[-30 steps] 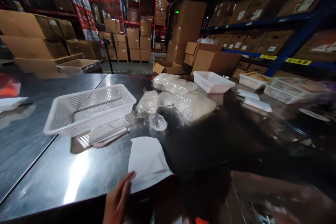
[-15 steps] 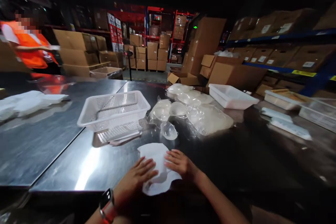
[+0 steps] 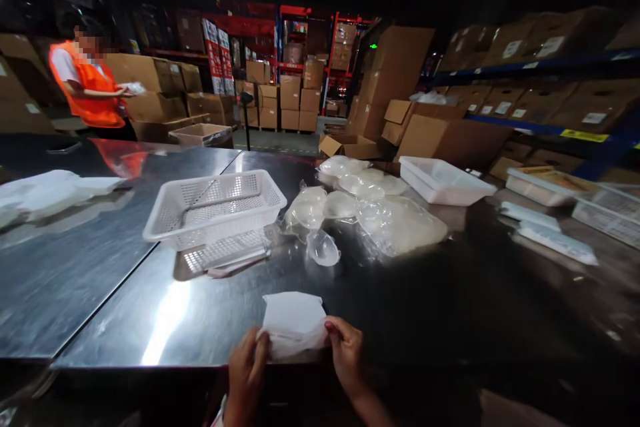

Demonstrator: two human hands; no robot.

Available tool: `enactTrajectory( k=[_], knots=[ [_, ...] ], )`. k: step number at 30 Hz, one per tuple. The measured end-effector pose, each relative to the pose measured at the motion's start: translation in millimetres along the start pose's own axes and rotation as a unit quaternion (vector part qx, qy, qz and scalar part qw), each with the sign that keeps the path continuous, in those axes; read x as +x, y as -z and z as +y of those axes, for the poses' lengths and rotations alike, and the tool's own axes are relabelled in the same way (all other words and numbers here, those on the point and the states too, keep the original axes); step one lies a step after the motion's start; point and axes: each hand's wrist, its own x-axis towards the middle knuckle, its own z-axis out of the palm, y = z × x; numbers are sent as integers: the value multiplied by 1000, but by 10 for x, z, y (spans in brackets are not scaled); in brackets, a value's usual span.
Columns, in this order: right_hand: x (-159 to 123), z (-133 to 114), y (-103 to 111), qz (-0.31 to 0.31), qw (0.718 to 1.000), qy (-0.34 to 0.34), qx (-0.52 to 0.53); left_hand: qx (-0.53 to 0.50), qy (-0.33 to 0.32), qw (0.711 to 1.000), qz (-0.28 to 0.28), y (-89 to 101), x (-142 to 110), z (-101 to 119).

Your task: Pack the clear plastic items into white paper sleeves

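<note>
Pinching white sheet (image 3: 295,313) | left fingers (image 3: 261,349) clamped on left edge | right fingers (image 3: 345,329) clamped on right

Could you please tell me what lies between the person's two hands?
In the head view, a white sheet lies between the left hand and right hand, held at both sides.

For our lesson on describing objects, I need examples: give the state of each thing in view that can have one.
White sheet: held at both sides
Left hand: pinching the sheet's left edge
Right hand: pinching its right edge
White basket: upright, open-topped
White tray: upright, open-topped
Clear-wrapped pieces: heaped
Small cardboard box: flaps open
Green light: lit
</note>
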Motion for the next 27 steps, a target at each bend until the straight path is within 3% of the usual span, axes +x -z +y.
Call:
enactTrajectory(
  k=[3, 6, 10, 15, 17, 20, 23, 25, 27],
  knots=[
    [-17, 54, -90, 37, 997, -53, -34, 31, 25, 999, 28, -76, 2, 73],
    [-27, 96, -125, 55, 993, -69, -82, 76, 22, 997, 14, -59, 29, 52],
    [-66, 104, -130, 58, 977, -15, -203, 107, 11, 994, -32, -7, 52, -47],
    [-126, 133, -151, 81, 917, 109, -374, 181, -25, 982, -55, 4, 72, -190],
    [-144, 155, -158, 76, 902, 119, -409, 230, -49, 969, -75, 6, 84, -213],
    [-137, 129, -131, 72, 893, 90, -436, 301, -35, 947, -104, 27, 99, -163],
    [-65, -1, -89, 53, 889, 130, -437, 370, -4, 926, -76, 58, 124, -40],
    [0, -93, -108, 3, 888, 194, -417, 388, -58, 919, -45, 57, 164, 20],
    [50, -118, -182, -75, 884, 262, -381, 382, -191, 902, -64, 11, 219, 17]
  ],
)
